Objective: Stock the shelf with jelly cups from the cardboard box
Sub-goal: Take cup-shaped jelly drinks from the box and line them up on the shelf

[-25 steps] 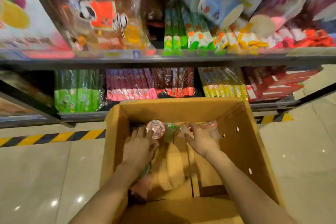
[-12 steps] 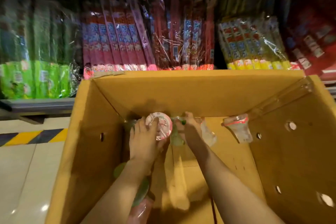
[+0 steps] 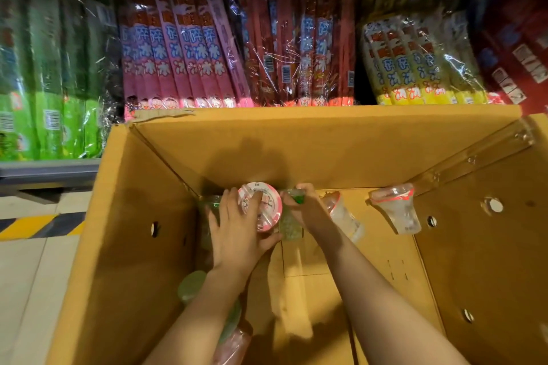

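Both hands work deep in the cardboard box (image 3: 142, 246): left hand (image 3: 237, 234) wraps a pink-lidded jelly cup (image 3: 261, 204), right hand (image 3: 308, 210) pinches a green-lidded jelly cup (image 3: 292, 216). Risk: cups slip w/ loose grips (slick plastic). Loose cup (image 3: 397, 210) lies near. Cups under left forearm blurred; shelf (image 3: 47, 170) spot unseen.

This is a shop aisle. A low shelf (image 3: 50, 170) holds wrapped bundles of ice-pop packets (image 3: 184, 47) bearing barcodes. A cardboard box (image 3: 296, 142) stands on the tiled floor (image 3: 26, 270).
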